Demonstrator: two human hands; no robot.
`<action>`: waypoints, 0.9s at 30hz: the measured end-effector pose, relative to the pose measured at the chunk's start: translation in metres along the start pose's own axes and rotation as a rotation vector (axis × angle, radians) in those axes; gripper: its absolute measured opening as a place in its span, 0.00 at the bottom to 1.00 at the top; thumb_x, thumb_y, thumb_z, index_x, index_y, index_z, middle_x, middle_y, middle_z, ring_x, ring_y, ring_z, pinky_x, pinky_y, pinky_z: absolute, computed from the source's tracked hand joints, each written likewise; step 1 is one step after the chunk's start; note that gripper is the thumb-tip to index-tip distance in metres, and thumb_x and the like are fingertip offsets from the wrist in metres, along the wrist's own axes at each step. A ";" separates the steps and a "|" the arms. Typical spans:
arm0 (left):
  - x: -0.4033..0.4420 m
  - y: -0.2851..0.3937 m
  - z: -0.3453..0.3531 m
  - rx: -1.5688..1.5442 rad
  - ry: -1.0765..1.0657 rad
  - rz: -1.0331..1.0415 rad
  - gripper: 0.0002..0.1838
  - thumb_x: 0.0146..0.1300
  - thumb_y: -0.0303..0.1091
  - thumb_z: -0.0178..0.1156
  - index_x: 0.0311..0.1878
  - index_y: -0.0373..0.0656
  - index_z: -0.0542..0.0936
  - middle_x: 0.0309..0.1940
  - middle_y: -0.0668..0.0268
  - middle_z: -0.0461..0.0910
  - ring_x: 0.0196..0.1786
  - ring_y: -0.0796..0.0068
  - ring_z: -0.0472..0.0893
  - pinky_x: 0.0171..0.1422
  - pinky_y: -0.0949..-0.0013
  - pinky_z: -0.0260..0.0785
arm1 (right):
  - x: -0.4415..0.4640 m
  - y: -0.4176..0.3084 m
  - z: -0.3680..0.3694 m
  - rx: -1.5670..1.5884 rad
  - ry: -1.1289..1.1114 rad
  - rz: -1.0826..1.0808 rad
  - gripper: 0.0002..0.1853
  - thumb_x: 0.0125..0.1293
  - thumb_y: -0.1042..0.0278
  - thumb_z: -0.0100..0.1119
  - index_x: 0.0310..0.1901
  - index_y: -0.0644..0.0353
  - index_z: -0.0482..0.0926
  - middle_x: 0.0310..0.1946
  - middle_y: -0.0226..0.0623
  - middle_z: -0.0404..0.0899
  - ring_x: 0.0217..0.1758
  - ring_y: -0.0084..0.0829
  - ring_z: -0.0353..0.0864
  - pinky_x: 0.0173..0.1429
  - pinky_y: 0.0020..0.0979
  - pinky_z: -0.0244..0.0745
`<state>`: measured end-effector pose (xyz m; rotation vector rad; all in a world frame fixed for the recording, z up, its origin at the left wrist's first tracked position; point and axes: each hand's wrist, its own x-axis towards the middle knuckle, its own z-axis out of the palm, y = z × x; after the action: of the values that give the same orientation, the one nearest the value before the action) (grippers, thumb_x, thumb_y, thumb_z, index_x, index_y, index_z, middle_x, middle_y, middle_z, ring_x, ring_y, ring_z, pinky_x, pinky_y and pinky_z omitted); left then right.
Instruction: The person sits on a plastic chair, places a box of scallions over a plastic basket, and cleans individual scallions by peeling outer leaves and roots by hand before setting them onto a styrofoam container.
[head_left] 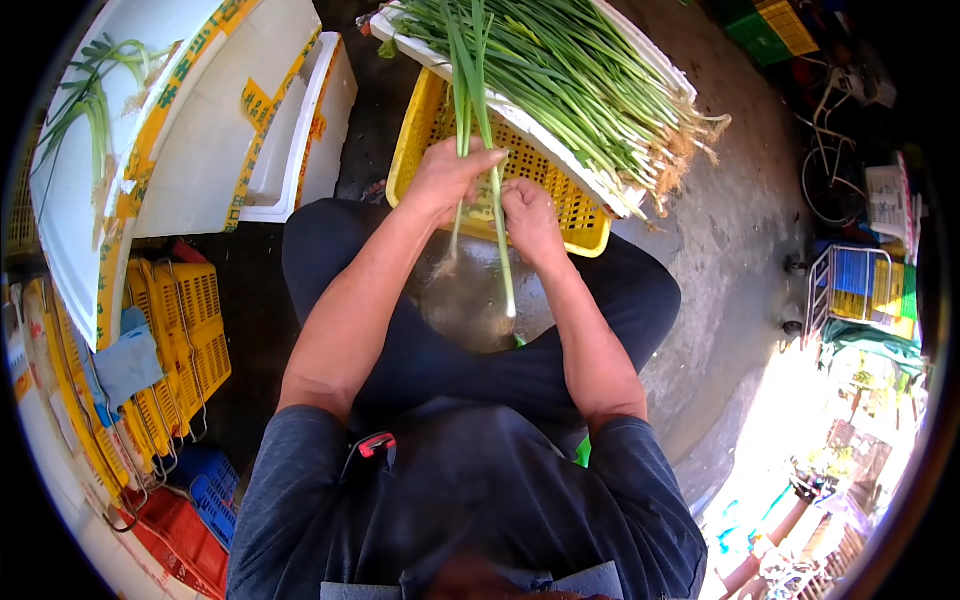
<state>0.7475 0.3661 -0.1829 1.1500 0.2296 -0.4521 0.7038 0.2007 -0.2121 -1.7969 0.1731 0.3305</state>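
Note:
My left hand [452, 180] is closed round a couple of long scallions [503, 250], with their green leaves pointing away and their lower ends hanging over my lap. One stalk ends clean and white; the other has stringy roots. Just right of the stalks, my right hand [532, 218] has its fingers curled in a pinch; what they hold, if anything, is hidden. Beyond both hands, a big pile of scallions [570, 110] with brown roots lies on a white foam tray [530, 130]. The tray rests across a yellow plastic basket [422, 120].
White foam boxes [200, 130] stand at the left, with a few loose scallions [95, 110] on one. Yellow crates [195, 330], a blue basket [212, 490] and a red crate [175, 540] are at lower left. A metal cart [835, 285] stands at the right.

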 end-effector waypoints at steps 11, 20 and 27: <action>0.000 0.002 -0.001 0.031 -0.017 0.020 0.13 0.69 0.33 0.63 0.50 0.33 0.80 0.36 0.63 0.84 0.17 0.84 0.67 0.21 0.78 0.61 | -0.012 -0.032 -0.001 0.356 -0.017 0.309 0.09 0.74 0.68 0.50 0.39 0.62 0.77 0.28 0.30 0.76 0.25 0.21 0.76 0.35 0.34 0.87; 0.000 0.001 0.003 -0.066 0.003 0.037 0.11 0.71 0.35 0.62 0.49 0.37 0.80 0.36 0.62 0.85 0.18 0.83 0.70 0.22 0.76 0.65 | -0.018 -0.034 0.005 0.641 0.195 0.265 0.09 0.74 0.70 0.47 0.39 0.62 0.76 0.25 0.30 0.73 0.22 0.20 0.69 0.39 0.37 0.86; -0.003 -0.007 0.006 -0.006 -0.233 -0.034 0.11 0.73 0.39 0.60 0.45 0.39 0.80 0.31 0.68 0.81 0.23 0.82 0.73 0.26 0.76 0.67 | -0.020 -0.043 0.009 0.827 0.210 0.249 0.11 0.74 0.71 0.43 0.38 0.66 0.74 0.27 0.36 0.73 0.22 0.24 0.65 0.33 0.32 0.75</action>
<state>0.7415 0.3588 -0.1856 1.0788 0.0473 -0.6104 0.6959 0.2188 -0.1675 -0.9839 0.5930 0.1976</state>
